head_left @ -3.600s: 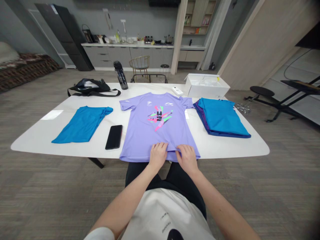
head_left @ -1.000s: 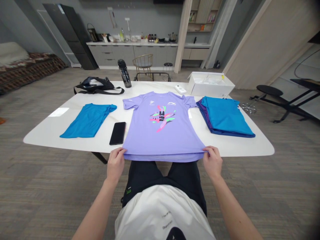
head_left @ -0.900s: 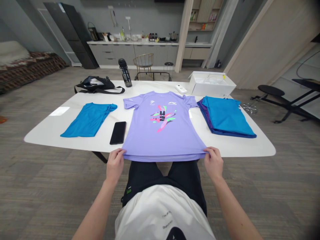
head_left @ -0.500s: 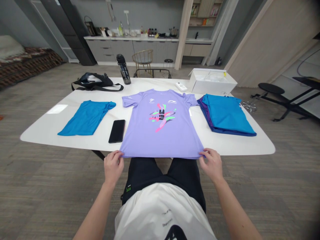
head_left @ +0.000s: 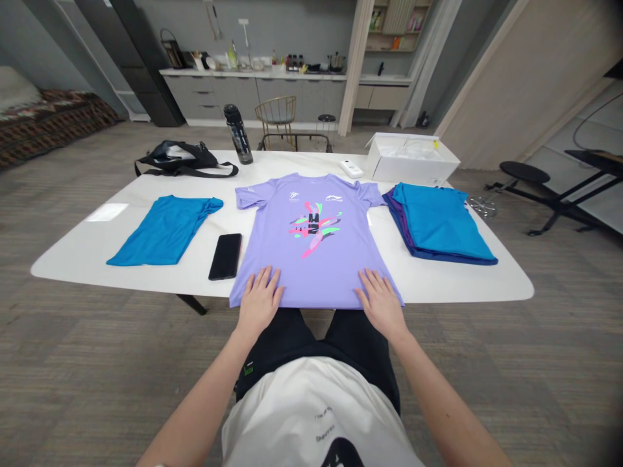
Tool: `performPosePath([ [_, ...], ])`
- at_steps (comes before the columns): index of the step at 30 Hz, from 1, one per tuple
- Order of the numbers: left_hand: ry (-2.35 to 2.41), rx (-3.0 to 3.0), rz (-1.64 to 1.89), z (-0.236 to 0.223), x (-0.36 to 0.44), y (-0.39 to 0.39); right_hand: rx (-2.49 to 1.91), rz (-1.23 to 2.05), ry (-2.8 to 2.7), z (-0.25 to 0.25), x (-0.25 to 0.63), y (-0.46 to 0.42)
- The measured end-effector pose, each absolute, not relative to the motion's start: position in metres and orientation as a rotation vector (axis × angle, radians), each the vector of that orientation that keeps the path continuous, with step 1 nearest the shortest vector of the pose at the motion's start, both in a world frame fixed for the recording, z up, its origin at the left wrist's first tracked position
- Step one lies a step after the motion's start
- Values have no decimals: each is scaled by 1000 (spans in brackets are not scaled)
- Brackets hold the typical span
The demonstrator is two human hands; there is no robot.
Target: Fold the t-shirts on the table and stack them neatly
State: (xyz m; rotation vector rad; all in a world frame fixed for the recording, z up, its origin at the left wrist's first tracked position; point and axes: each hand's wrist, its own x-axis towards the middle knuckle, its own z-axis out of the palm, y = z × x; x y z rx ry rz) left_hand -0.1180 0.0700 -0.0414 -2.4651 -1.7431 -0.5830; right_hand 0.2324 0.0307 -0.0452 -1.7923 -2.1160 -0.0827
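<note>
A lavender T-shirt with a colourful print lies spread flat on the white table, its collar away from me and its hem along the near edge. My left hand rests open on the shirt's lower left part, fingers stretched forward. On the lower right part lies my right hand, also open and palm down. To the left of the shirt are a black phone and a blue folded garment. A stack of folded blue and purple garments sits at the right, touching the shirt's right sleeve.
On the white table, a black bag and a dark bottle stand at the back left. A white box and a small white device are at the back right. A chair stands beyond.
Both hands have let go of the shirt's hem corners and moved inward and forward, now lying flat on the fabric. The shirt stays in place.
</note>
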Motion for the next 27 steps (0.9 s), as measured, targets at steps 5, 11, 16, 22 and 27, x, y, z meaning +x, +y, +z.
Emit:
performPosePath([
  [5, -1740, -2482, -593, -41, -123, 60, -1824, -128, -2122, -47, 239, 18],
  [11, -1701, -2475, -592, -34, -112, 48, -1817, -158, -2078, -46, 233, 16],
  [16, -1789, -2437, -428, -39, -110, 44, -1880, -172, -2078, -54, 231, 6],
  [22, -1751, -2481, -490, -31, -109, 38, -1854, -141, -2065, -53, 234, -4],
  [27, -1667, -2529, -557, -28, -100, 41, -1829, -132, -2044, -42, 228, 9],
])
